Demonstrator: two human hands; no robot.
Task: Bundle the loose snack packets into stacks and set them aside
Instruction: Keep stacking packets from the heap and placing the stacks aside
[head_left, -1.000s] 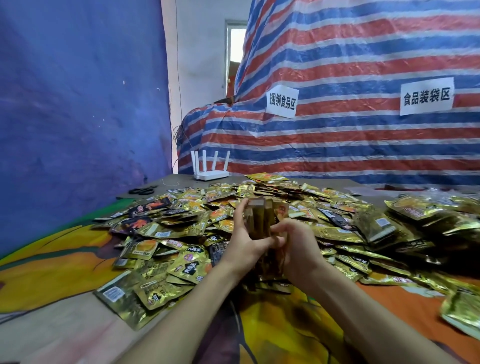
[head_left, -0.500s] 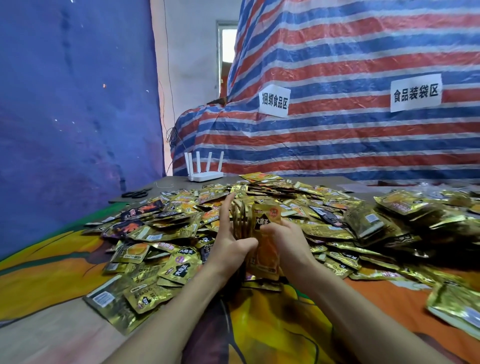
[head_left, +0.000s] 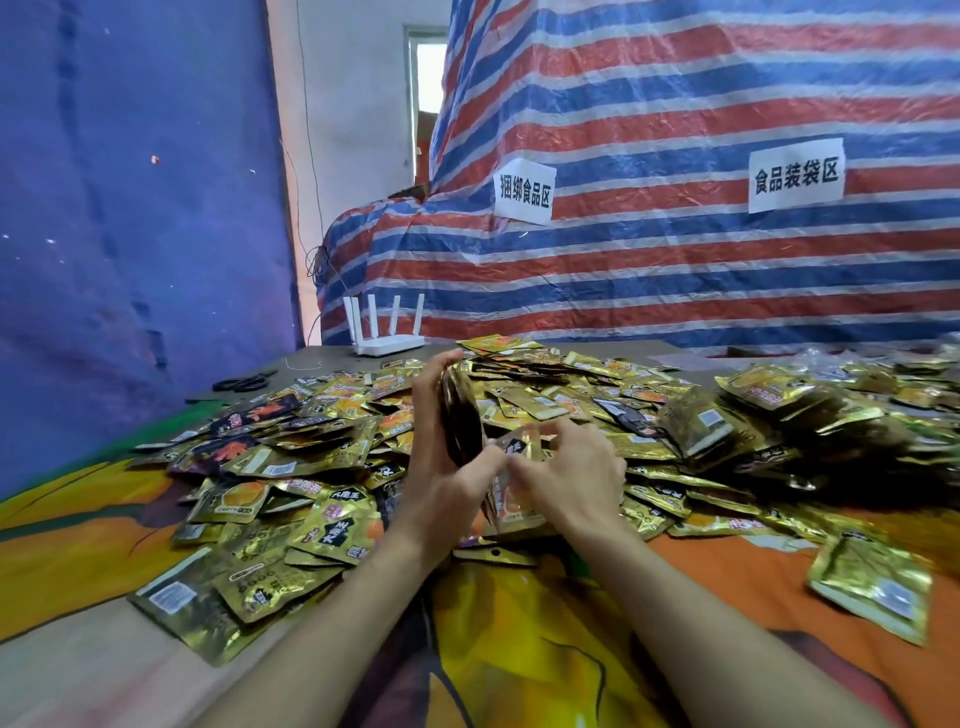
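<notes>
Stack (head_left: 460, 415) may slip apart

Left hand (head_left: 441, 478) grips the stack standing on edge. Right hand (head_left: 574, 480) pinches one packet (head_left: 517, 449) just beside it at 3 o'clock, and the hands almost touch. Shiny packets could slide out into the loose pile (head_left: 311, 467) on the surface (head_left: 545, 639).

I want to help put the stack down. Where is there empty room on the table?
The printed cloth is bare between the forearms, and right of them up to the lone packet. The near left corner, in front of the packet heap, is bare too, as is the grey tabletop between scissors and router. The heap itself is crowded.
</notes>
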